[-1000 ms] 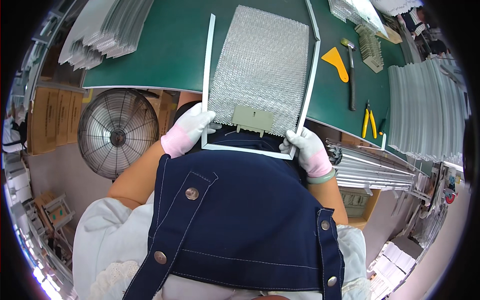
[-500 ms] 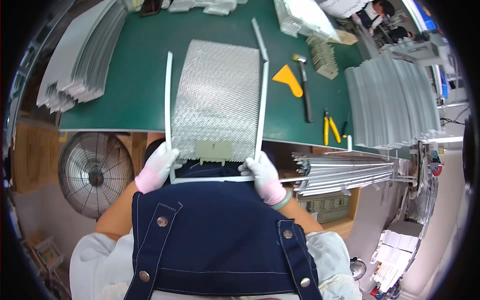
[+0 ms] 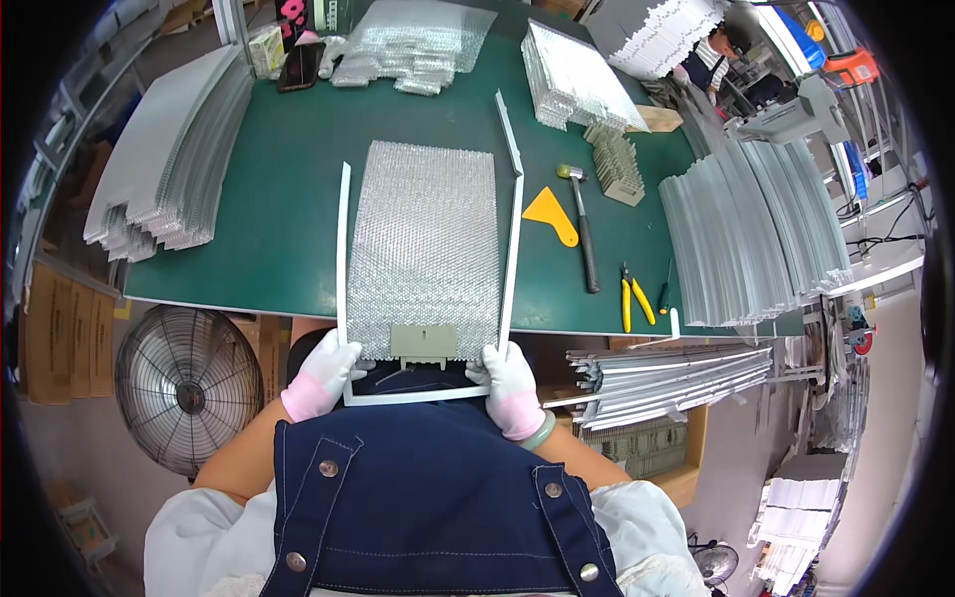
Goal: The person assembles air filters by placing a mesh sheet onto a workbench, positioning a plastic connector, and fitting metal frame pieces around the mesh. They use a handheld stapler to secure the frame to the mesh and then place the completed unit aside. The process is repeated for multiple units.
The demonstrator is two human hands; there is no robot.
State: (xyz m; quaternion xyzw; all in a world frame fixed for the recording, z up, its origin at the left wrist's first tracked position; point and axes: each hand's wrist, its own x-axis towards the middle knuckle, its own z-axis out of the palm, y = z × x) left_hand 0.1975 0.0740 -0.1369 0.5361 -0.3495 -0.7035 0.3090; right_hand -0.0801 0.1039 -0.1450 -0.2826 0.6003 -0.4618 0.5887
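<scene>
A silvery mesh sheet lies lengthwise before me, its near end past the table edge. Around it runs a thin white frame strip, bent into a U, with its closed side near my apron; the far end of its right arm kinks inward. My left hand, gloved in white with a pink cuff, is closed on the strip's left arm by the near corner. Gloved alike, my right hand closes on the right arm near the other corner. Between them, a grey-green plastic clip piece sits at the mesh's near edge.
On the green table, right of the frame, lie a yellow scraper, a hammer and yellow-handled cutters. Stacked panels stand left and right. A floor fan stands at left. Another person works far right.
The view has tilted up, so the table and frame appear lower and more of the table's far side shows. Both hands keep their hold on the frame strip.
</scene>
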